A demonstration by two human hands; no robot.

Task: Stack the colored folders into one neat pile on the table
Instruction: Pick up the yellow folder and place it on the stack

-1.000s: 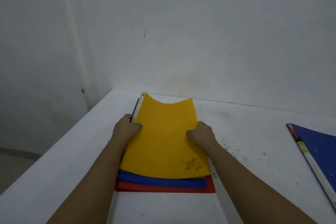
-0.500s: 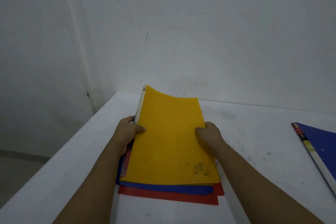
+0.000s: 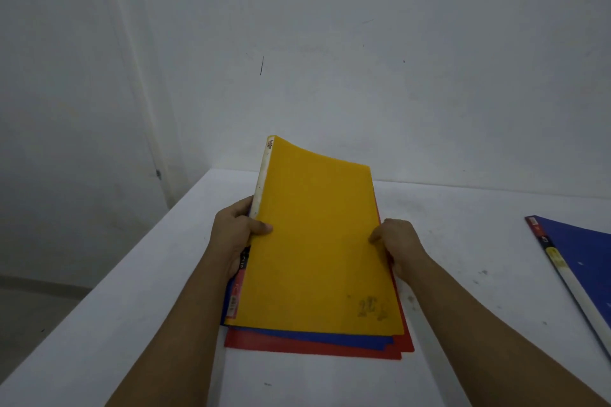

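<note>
Your left hand (image 3: 236, 231) sits at centre-left of the frame, thumb on the cover and fingers curled behind the white spine strip, pinching the yellow folder (image 3: 317, 241). That folder lies mid-frame, long axis running away from you toward the wall, far end lifted and bowed, near end resting on the blue folder (image 3: 330, 337) and red folder (image 3: 314, 349) underneath. The spine's small print at the top is too small to read, and so is the red label lower down. Your right hand (image 3: 396, 241) pinches the opposite long edge, fingers pressed together. At the far right edge of the frame a second blue folder (image 3: 582, 248) lies well apart on the table (image 3: 132, 307), nearer your right hand, and I'd judge it belongs on the pile next.
</note>
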